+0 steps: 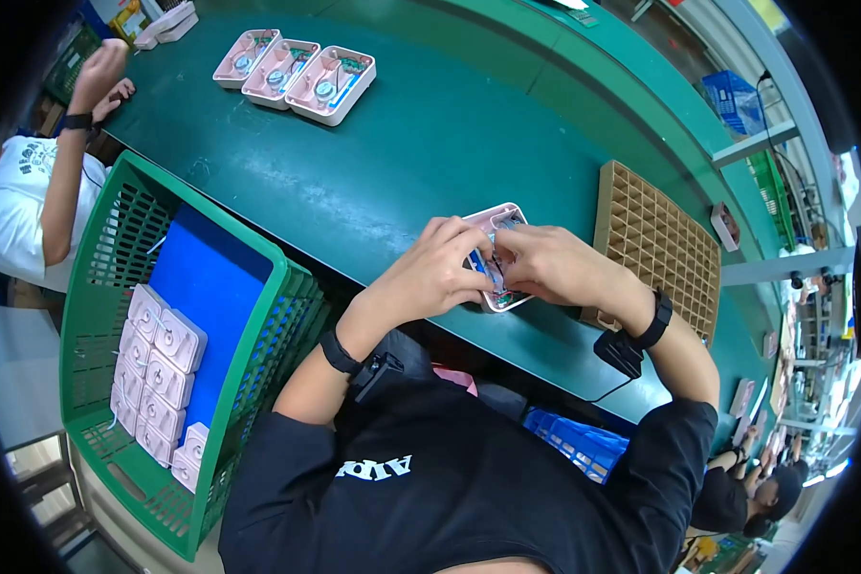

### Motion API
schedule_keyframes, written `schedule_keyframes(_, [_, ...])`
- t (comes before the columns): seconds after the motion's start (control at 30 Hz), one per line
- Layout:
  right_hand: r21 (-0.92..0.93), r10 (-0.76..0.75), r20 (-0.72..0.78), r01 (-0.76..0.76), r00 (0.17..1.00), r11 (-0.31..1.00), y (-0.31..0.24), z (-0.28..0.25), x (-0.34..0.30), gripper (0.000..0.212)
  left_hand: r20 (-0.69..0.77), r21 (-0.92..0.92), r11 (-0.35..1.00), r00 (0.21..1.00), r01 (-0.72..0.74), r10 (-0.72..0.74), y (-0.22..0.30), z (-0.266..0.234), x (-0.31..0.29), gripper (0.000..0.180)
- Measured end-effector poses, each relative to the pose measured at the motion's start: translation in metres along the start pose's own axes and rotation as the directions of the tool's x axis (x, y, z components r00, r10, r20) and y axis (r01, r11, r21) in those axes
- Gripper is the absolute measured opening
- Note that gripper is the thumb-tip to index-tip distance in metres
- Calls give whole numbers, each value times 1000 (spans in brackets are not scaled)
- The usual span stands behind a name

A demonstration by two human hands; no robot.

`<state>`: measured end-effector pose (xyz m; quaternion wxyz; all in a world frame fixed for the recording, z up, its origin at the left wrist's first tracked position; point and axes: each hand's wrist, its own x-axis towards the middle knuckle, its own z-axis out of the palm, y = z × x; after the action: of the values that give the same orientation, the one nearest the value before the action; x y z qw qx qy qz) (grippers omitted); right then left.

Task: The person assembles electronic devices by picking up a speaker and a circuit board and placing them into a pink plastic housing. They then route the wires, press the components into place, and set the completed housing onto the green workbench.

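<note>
An open pale-pink plastic housing (494, 211) lies on the green workbench (430, 143) right in front of me. Inside it I can make out a bit of blue, a green board and thin wires, partly covered by my fingers. My left hand (440, 266) is closed over the housing's left side, thumb and fingers bent inward and gripping it. From the right, my right hand (552, 263) reaches in with its fingers pinched together inside the housing. Whatever those fingertips hold is too small and hidden to name.
Three similar open housings (330, 91) sit at the far left. A brown divided box (660, 244) stands to my right. At my left, a green crate (277, 273) holds several pink casings (167, 378) on a blue sheet. Another person's arm (62, 191) is at the far left.
</note>
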<state>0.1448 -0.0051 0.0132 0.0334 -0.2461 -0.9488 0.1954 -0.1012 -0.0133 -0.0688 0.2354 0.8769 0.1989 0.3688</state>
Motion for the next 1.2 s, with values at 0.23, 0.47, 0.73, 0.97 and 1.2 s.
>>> schedule_keyframes(0.23, [-90, -17, 84, 24, 996, 996, -9, 6, 6, 11, -10, -27, 1000, 1000, 4, -4, 0, 1, -5, 17])
schedule_keyframes(0.47, [-372, 220, -12, -208, 976, 905, -33, 30, 13, 4, -31, -55, 998, 1000, -8, 6, -8, 10, -2, 15])
schedule_keyframes(0.73, [-412, 255, -64, -258, 965, 874, -40, 41, 4, 9, -46, -27, 999, 998, -39, 38, -4, 6, -3, 16])
schedule_keyframes(0.97, [-262, 195, -228, -253, 954, 931, -53, 16, -7, 48, -296, -180, 960, 942, -215, 156, 60, -69, 31, 22])
schedule_keyframes(1.2, [-115, 517, -239, -552, 822, 826, -43, 29, 23, 90, -469, -227, 727, 727, -648, 502, 171, -146, 39, 13])
